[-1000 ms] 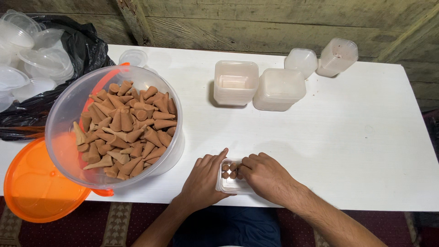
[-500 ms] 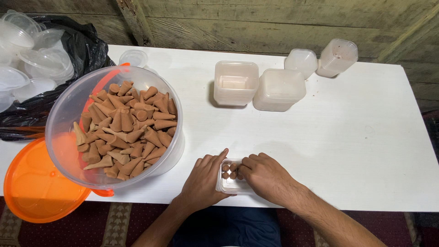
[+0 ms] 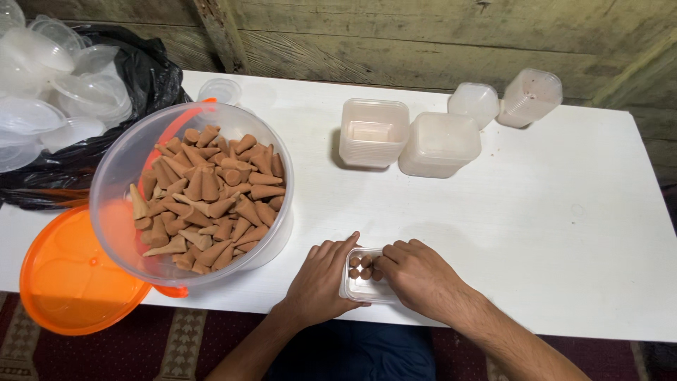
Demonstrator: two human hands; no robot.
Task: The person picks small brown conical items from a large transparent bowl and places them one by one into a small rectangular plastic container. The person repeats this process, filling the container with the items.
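Item: small clear tub point(image 3: 365, 288), at the near edge of the white worktop point(image 3: 564, 233), between the two hands.

Fill state: a handful of brown cones point(image 3: 361, 267) stand in the far end of the small clear tub, points down or on end; the near part looks bare. Judged partly filled, with room left.

Left hand point(image 3: 321, 276): fingers laid flat along the tub's left wall, bracing it; grip not closed round anything.

Right hand point(image 3: 416, 274): fingertips curled over the tub's right rim, at the cones. Whether this grip pinches a cone cannot be told.

Supply: large clear bucket point(image 3: 194, 192), left of and beyond the left hand, heaped with more cones; its orange lid point(image 3: 70, 275) lies under and beside it.

Spares: stacked empty tubs point(image 3: 374, 132) and upturned tubs point(image 3: 441, 143), well beyond both hands, unfilled. Clear lids in a black bag point(image 3: 49, 92) at far left.

Obscured: the tub's near wall and right side lie under the fingers; the exact cone count is unclear.
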